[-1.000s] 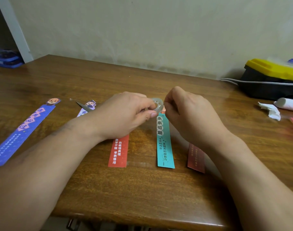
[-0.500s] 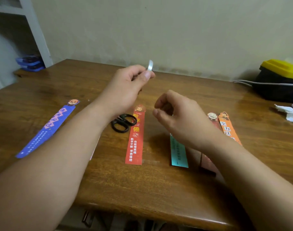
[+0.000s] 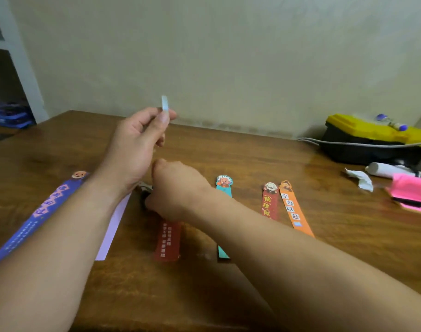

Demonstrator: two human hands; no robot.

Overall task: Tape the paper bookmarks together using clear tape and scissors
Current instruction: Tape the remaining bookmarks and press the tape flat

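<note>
One tape roll point(image 3: 165, 106), seemingly between left fingertips point(image 3: 163, 121).

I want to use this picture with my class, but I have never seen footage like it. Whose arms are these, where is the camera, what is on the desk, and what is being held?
There is no machine here. A person wears a wide-angle camera on the head, so you look forward and down along their own two arms.

The left hand is raised and pinches the clear tape between fingertips. The right hand reaches down to the scissors, which it mostly hides; whether it grips them yet cannot be told.

On the wooden table lie paper bookmarks side by side: a blue bookmark, a pale lilac strip, a red bookmark, a teal bookmark, a dark red bookmark and an orange bookmark. At the far right stand a black and yellow box and some pink paper.
</note>
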